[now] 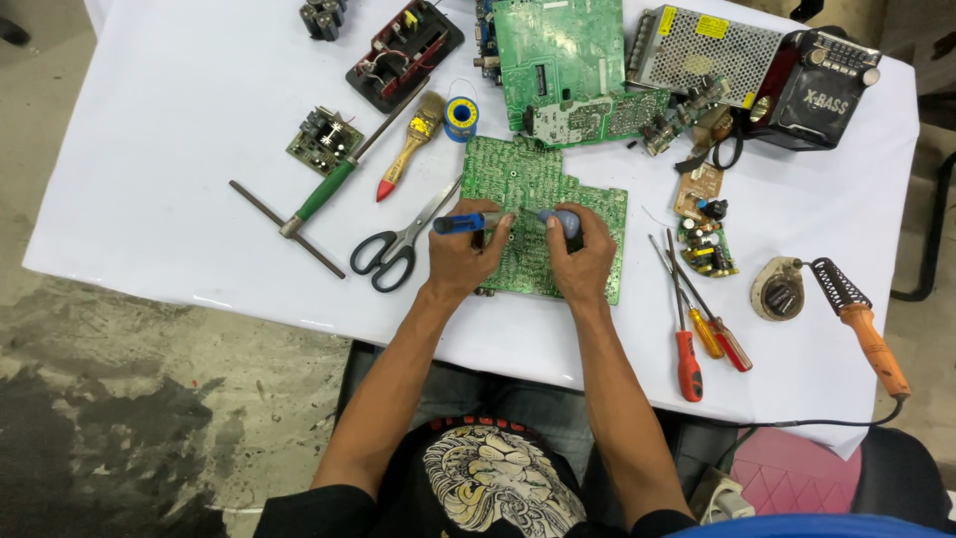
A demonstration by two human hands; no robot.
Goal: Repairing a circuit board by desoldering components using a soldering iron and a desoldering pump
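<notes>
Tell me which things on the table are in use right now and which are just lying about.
In use:
- left hand, holding a blue-handled tool
- right hand, gripping a blue-grey knob-like tool
- green circuit board under both hands

Lying about:
- scissors
- paintbrush
- solder spool
- three screwdrivers
- soldering iron
- radio

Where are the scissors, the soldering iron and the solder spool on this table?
scissors [383, 257]: head view, on the black handle loops.
soldering iron [874, 344]: head view, on the orange handle.
solder spool [460, 118]: head view, on the blue and yellow spool's top face.
</notes>
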